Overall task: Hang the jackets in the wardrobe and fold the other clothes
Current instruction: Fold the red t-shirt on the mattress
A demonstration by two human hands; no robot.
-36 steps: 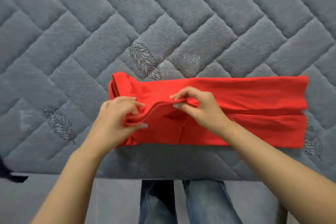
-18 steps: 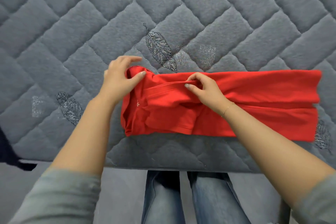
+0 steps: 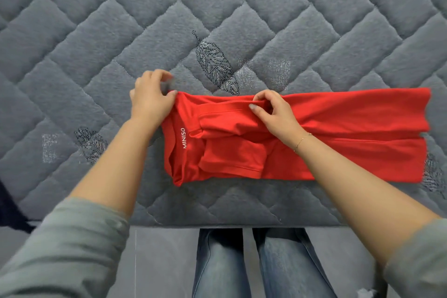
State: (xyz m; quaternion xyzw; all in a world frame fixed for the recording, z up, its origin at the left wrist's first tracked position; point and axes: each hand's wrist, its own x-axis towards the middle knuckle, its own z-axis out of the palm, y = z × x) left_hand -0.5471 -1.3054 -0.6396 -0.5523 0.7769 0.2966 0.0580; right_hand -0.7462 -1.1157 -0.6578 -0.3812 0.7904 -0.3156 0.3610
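sleeve (image 3: 232, 152) folded inward, hands (image 3: 151, 99) now at far edge

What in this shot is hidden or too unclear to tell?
- Head view: left hand fingertips, motion-blurred at the red shirt's corner.
- Dark cloth, cut off by the left edge; its kind is unclear.
- Wardrobe and jackets: out of frame.
- Shirt's inner layers, covered by its own folds and the right hand.

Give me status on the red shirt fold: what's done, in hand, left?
Done: the red MINISO T-shirt lies on the grey quilted mattress already folded lengthwise into a long band. In hand: the left hand pinches the collar-end corner while the right hand grips a fold along the far edge. Left: the crosswise folds, since the band is at full length. No jackets or wardrobe in view.
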